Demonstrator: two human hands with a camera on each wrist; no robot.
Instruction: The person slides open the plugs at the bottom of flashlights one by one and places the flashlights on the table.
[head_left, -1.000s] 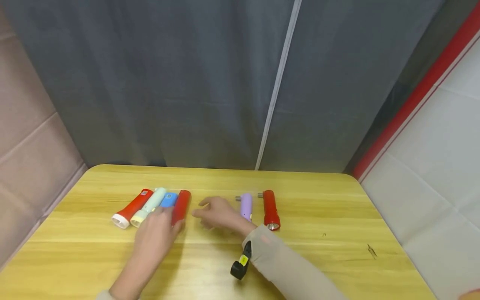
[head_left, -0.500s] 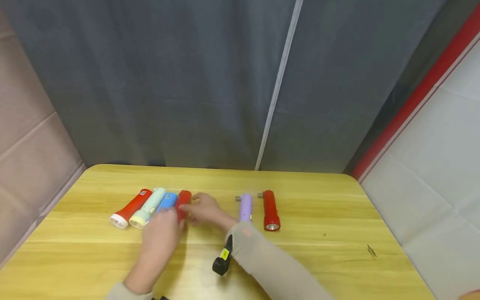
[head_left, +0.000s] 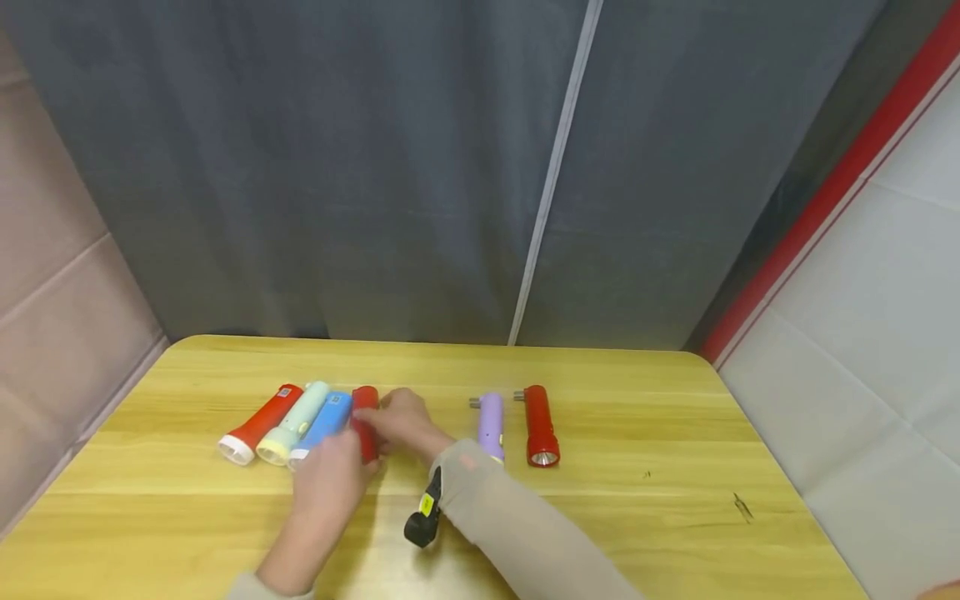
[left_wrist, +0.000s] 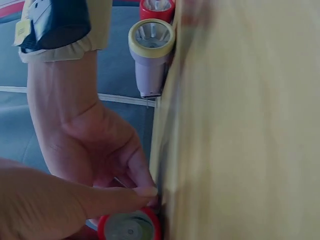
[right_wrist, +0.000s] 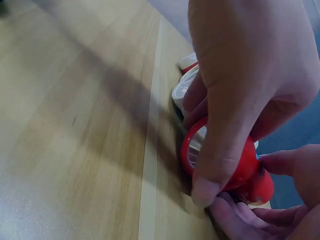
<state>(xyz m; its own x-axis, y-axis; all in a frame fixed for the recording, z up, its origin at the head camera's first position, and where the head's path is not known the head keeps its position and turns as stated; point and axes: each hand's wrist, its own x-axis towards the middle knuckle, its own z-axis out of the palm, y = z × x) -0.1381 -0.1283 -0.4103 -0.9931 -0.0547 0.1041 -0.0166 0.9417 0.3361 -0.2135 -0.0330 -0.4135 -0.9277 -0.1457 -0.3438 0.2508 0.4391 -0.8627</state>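
The right hand (head_left: 405, 423) has joined the left hand (head_left: 330, 479); both now grip the middle red flashlight (head_left: 365, 398), apparently the piece being handled

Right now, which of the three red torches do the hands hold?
The middle red torch, gripped by the left hand and the right hand. The leftmost red torch and the rightmost red torch lie untouched.

wooden table (head_left: 637, 542) | grey curtain (head_left: 337, 167) behind far edge, pale strip (head_left: 557, 167) down it | pinkish wall (head_left: 52, 233) past left edge | white wall (head_left: 885, 333) past right edge, red band (head_left: 853, 167) rising by far-right corner | dark mark (head_left: 742, 507) near right edge
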